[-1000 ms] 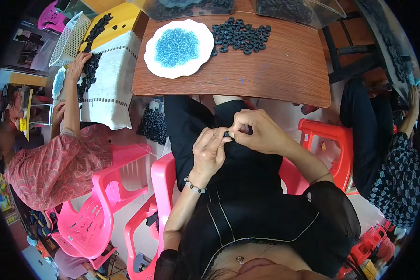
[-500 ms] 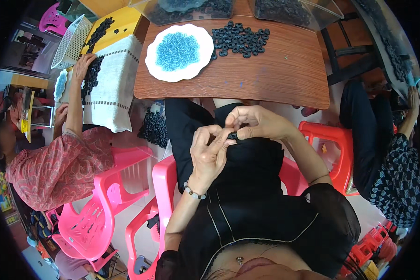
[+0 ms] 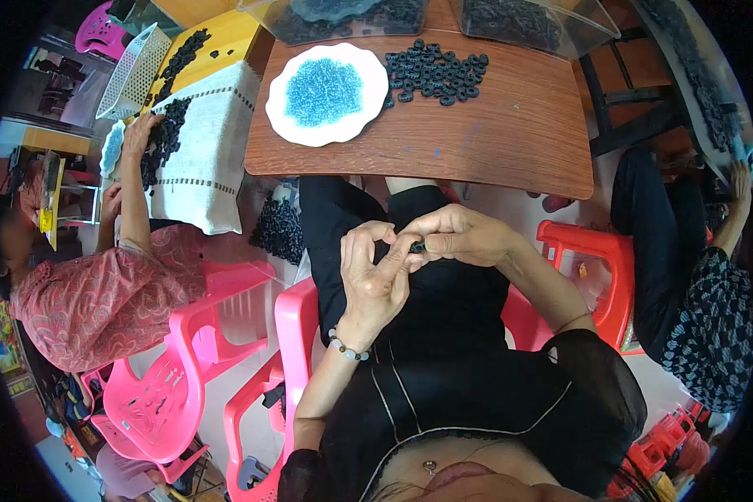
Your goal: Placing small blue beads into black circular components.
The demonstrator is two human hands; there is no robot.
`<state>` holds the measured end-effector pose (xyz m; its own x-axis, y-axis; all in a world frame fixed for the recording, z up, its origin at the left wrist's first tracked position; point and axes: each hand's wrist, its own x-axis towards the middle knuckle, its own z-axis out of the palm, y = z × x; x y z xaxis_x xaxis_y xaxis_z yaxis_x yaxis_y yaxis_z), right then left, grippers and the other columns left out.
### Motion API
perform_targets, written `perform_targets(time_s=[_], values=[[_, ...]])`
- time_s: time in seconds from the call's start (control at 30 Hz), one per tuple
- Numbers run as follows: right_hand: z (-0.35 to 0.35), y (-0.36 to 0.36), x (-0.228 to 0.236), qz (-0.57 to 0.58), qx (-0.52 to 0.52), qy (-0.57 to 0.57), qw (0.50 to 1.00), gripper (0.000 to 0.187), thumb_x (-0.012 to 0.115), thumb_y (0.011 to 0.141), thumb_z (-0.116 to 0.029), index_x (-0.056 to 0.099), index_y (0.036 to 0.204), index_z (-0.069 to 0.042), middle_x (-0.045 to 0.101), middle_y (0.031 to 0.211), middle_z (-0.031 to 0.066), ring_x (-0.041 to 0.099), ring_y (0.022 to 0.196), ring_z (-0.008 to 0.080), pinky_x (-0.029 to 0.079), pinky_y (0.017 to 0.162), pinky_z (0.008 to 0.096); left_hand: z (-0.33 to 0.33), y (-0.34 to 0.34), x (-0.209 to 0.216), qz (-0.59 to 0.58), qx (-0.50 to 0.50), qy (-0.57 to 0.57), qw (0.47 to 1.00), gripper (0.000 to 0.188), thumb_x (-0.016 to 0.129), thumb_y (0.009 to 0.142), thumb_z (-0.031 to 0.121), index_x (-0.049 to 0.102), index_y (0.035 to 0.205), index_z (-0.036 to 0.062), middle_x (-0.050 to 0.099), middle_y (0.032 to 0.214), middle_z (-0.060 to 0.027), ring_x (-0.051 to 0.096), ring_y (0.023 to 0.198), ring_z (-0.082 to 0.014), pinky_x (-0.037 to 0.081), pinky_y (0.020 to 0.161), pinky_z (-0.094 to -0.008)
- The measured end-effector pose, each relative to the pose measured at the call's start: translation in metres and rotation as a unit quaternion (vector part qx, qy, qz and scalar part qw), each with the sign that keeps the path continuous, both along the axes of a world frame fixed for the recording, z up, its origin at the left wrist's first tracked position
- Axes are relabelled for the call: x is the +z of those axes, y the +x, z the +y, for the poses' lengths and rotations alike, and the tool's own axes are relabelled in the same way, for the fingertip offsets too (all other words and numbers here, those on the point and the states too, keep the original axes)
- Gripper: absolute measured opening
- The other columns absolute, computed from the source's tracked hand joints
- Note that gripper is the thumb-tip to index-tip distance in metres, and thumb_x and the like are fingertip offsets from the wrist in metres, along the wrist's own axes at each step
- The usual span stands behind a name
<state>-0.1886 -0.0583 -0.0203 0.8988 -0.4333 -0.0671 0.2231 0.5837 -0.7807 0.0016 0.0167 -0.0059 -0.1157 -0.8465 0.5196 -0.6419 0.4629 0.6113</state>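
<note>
Pinching a small black ring-shaped piece (image 3: 417, 248) between thumbs and fingertips, the left hand (image 3: 372, 272) and right hand (image 3: 468, 237) meet above the black-trousered lap (image 3: 448, 284), short of the tabletop's near edge. The piece is mostly covered by the fingers, so its details cannot be made out. A slip of either thumb could drop it onto the dark cloth, where black on black would be hard to find, or down to the floor.

On the brown wood-grain tabletop (image 3: 544, 125), a scalloped white plate (image 3: 314, 136) of blue beads (image 3: 322, 92) stands toward the left edge; a knock could scatter them. Matching black pieces (image 3: 435, 74) lie right beside it, toward the far edge, near clear plastic bins (image 3: 590, 33). Around are a pink plastic chair (image 3: 295, 335), a red stool (image 3: 590, 243) and, at left, a co-worker (image 3: 109, 297) at a cloth-covered table (image 3: 201, 159).
</note>
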Motion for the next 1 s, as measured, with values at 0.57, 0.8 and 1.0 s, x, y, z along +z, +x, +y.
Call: perform_targets(time_s=[0.57,0.8,1.0], values=[[-0.002,0.006,-0.024,-0.001,-0.018,0.16,0.987,0.052,0.059,0.101,-0.037,0.057,0.128,0.008,0.062,0.123,0.0174,0.062,0.115,0.0246,0.052,0.102,0.0418,-0.005,0.004,-0.002,0.013,0.011,0.047,0.999,0.03,0.077,0.077,0.012,0.076,0.107,0.0067,0.053,0.095,-0.0092,0.054,0.088,-0.0273,0.044,0.076,-0.039],[-0.003,0.005,-0.018,-0.008,-0.002,0.124,0.992,0.054,0.059,0.101,-0.038,0.056,0.13,0.007,0.061,0.125,0.0181,0.062,0.116,0.0256,0.053,0.102,0.045,-0.002,0.004,0.003,-0.019,0.019,0.044,0.999,0.033,0.078,0.076,0.011,0.075,0.108,0.0071,0.053,0.095,-0.0088,0.054,0.088,-0.0268,0.043,0.077,-0.0384],[0.0,0.008,-0.014,0.005,-0.006,0.107,0.994,0.053,0.06,0.1,-0.037,0.057,0.129,0.008,0.063,0.119,0.0161,0.064,0.112,0.0246,0.054,0.101,0.0443,0.0,0.002,-0.002,0.016,0.021,0.042,0.999,0.033,0.078,0.074,0.01,0.075,0.107,0.0056,0.053,0.095,-0.0104,0.054,0.089,-0.0285,0.044,0.077,-0.0393]])
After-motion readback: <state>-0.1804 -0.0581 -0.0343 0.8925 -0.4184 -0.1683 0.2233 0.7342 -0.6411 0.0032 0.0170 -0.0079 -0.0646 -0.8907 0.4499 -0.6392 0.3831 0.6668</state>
